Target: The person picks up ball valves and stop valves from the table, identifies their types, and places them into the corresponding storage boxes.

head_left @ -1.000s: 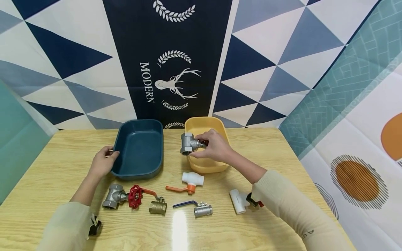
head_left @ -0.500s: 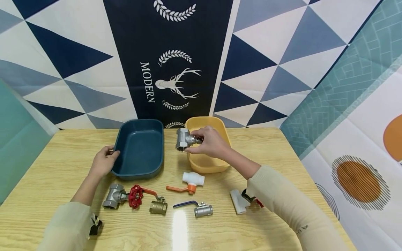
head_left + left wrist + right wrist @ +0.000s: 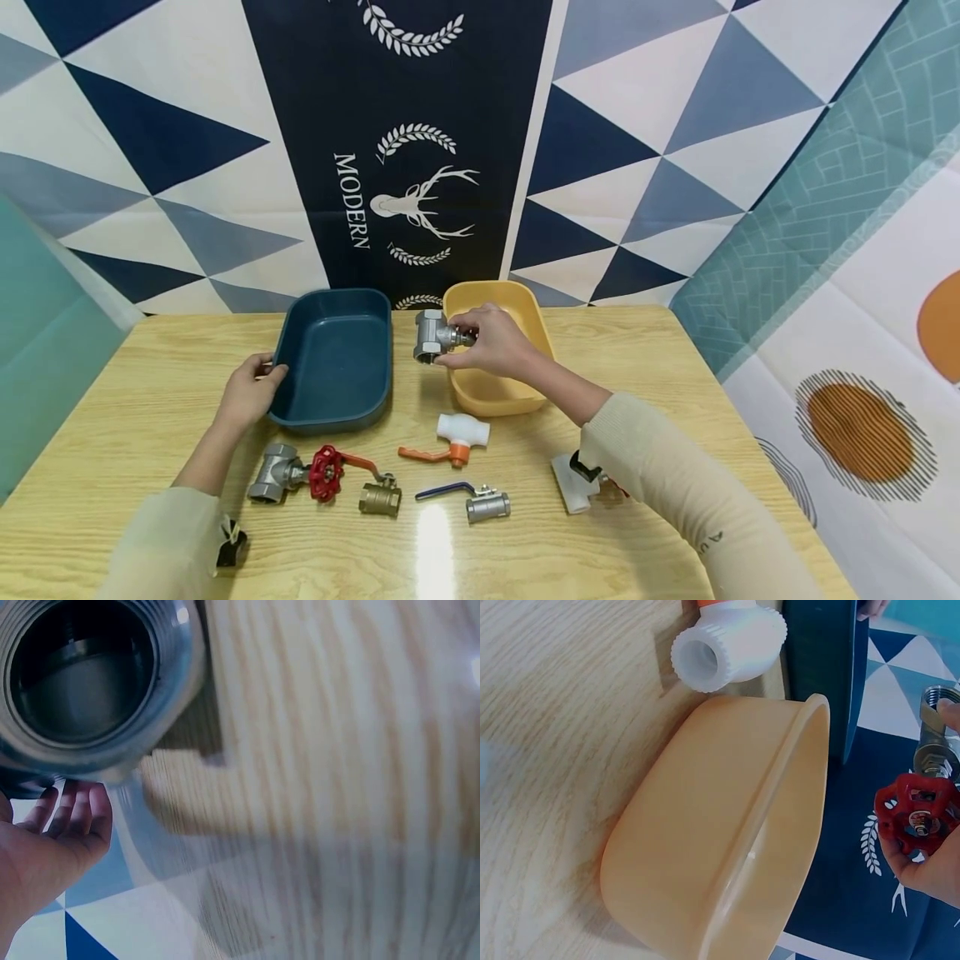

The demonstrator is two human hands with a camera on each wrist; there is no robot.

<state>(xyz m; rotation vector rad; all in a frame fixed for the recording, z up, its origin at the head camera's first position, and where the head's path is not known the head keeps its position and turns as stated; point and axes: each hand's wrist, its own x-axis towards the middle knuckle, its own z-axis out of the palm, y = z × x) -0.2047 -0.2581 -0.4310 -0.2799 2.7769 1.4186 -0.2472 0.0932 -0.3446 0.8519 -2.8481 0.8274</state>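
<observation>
My right hand [image 3: 495,340] holds a metal gate valve [image 3: 430,336] by its stem end, raised at the left rim of the yellow bin [image 3: 491,387]. In the right wrist view the valve's red handwheel [image 3: 897,817] shows against the palm. My left hand [image 3: 247,393] grips the left rim of the dark blue bin [image 3: 333,358], thumb over the edge and fingers outside. Both bins show bare floors. The left wrist view has the threaded mouth of a second gate valve [image 3: 82,746] close up, with the left hand [image 3: 56,844] beyond it.
On the wooden table lie a red-wheeled gate valve [image 3: 273,475], a brass ball valve [image 3: 380,498], a steel ball valve with a blue lever [image 3: 489,506] and a white ball valve [image 3: 462,429]. My right sleeve partly covers another white valve [image 3: 572,492]. Patterned cloth backs the table.
My right hand has carried the gate valve left, from over the yellow bin toward the gap between the bins. The left hand keeps its hold on the blue bin.
</observation>
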